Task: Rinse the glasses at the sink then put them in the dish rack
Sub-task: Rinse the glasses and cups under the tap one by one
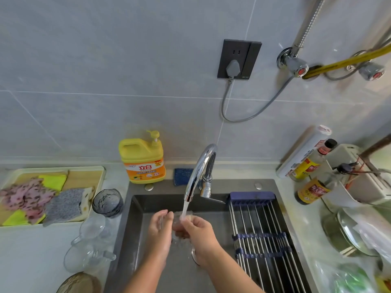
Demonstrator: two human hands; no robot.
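Head view: 1 clear glass (179,226) held low in the sink (135,240), centre frame, directly under the water stream (185,209) from the faucet (201,168). Right hand (200,234) grips it, fingers (191,221) curled round the rim side. Left hand (159,231) is against the glass's left side; can't tell if its fingers wrap it. Dish rack (260,227) spans the sink's right half, just right of the hands. Blue-tinted glass (108,203) and clear glassware (92,228) stand on the surface (31,250) left of the sink. Yellow detergent bottle (143,159) stands behind the sink, left of the faucet.
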